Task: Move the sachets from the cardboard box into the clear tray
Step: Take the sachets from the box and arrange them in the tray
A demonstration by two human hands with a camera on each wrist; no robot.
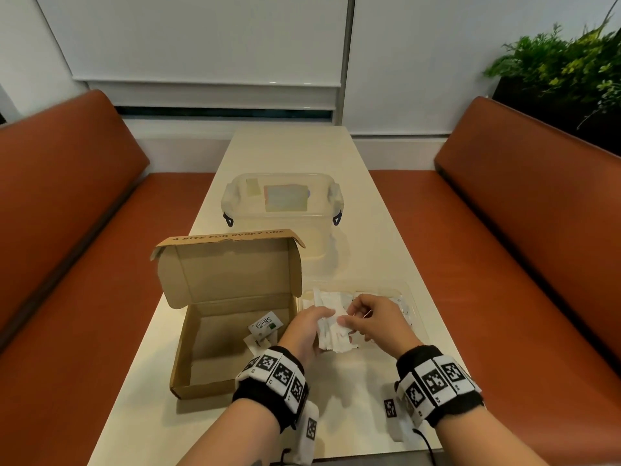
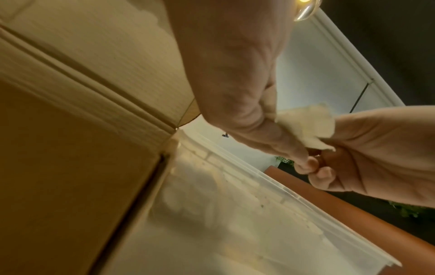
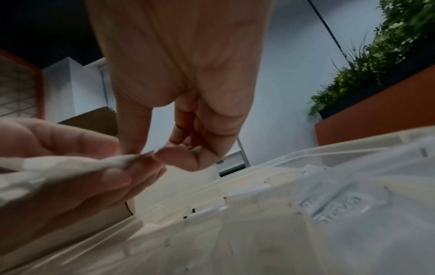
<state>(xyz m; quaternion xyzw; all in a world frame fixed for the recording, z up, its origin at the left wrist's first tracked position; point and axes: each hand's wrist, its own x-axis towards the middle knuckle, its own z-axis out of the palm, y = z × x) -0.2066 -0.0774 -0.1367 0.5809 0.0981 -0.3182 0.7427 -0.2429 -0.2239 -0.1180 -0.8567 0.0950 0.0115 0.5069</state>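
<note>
Hands (image 1: 339, 326) pinching sachets (image 1: 332, 334) (above tray (image 1: 408, 297))

The brown box (image 1: 232, 317) stands open at the near left, lid upright, a few sachets (image 1: 265, 326) left in its far right corner, one marked Stevia. Just right of it lies the clear tray (image 1: 411, 306) with white sachets inside. A white bunch (image 1: 336, 332) is held above the tray's left end.

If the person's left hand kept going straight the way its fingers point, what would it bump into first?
Probably the right hand. The left hand points rightward, gripping a bunch of white paper sachets that the right hand's fingertips already pinch, above the clear plastic tray. Depth is hard to judge.
</note>
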